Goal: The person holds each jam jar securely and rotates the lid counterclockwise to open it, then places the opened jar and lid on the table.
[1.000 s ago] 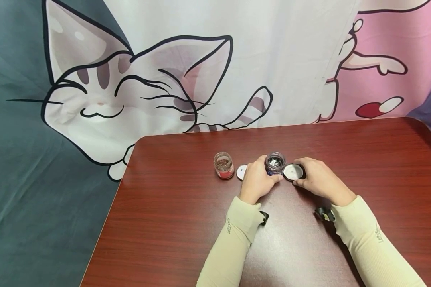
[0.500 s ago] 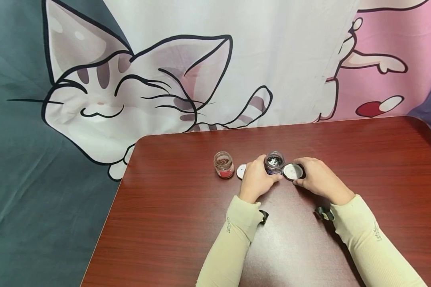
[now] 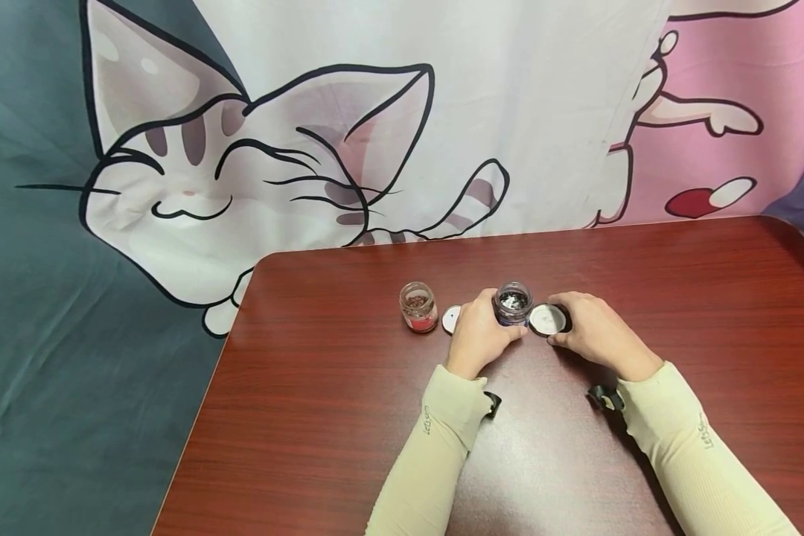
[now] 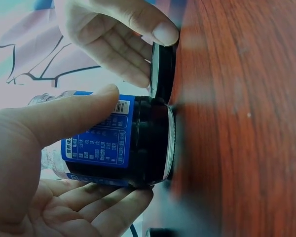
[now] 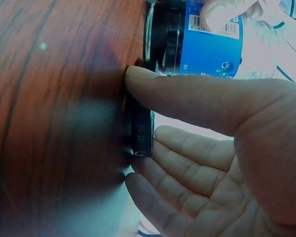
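An uncapped glass jar (image 3: 513,301) with dark contents and a blue label stands upright on the table. My left hand (image 3: 477,335) grips it from the left, thumb across the label (image 4: 101,129) and fingers round the other side. Just right of the jar, a lid (image 3: 547,319) lies with its pale inside facing up and its dark rim (image 5: 143,131) close against the jar's base. My right hand (image 3: 596,331) holds this lid by its edge, thumb at the near side and fingers at the far side.
Further left stands a second open jar (image 3: 418,307) with brown contents and a red label. A white-faced lid (image 3: 451,319) lies between it and my left hand, partly hidden. Behind the brown table (image 3: 295,417) hangs a curtain (image 3: 549,112) with cartoon cats.
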Demonstrator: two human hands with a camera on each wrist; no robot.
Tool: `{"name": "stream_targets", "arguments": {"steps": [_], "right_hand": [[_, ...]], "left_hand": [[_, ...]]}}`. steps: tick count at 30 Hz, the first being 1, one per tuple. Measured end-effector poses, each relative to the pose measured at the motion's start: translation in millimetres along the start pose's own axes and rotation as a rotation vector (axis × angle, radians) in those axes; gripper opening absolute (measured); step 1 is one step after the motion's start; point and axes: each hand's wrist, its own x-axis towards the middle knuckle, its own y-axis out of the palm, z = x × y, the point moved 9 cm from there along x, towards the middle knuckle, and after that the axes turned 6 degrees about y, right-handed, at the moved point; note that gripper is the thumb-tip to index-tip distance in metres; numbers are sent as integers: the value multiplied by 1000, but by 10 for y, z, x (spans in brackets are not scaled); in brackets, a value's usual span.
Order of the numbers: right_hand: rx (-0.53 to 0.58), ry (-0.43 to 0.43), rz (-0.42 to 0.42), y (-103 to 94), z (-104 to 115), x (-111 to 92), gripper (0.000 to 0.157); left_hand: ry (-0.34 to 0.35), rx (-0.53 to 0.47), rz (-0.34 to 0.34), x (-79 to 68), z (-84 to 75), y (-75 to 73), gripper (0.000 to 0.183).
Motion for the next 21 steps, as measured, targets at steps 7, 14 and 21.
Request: {"name": "stream_targets", "arguments": {"steps": [7, 14, 21], "right_hand": [[14, -10, -2, -3, -1, -9, 59], [36, -25, -14, -9, 9, -13, 61], [68, -41, -21, -56, 38, -35, 73]], "left_hand": [[-11, -25, 23, -7, 9, 22, 68], [15, -50, 48, -1, -10, 15, 82], [45, -47, 52, -36, -53, -102, 97]]}}
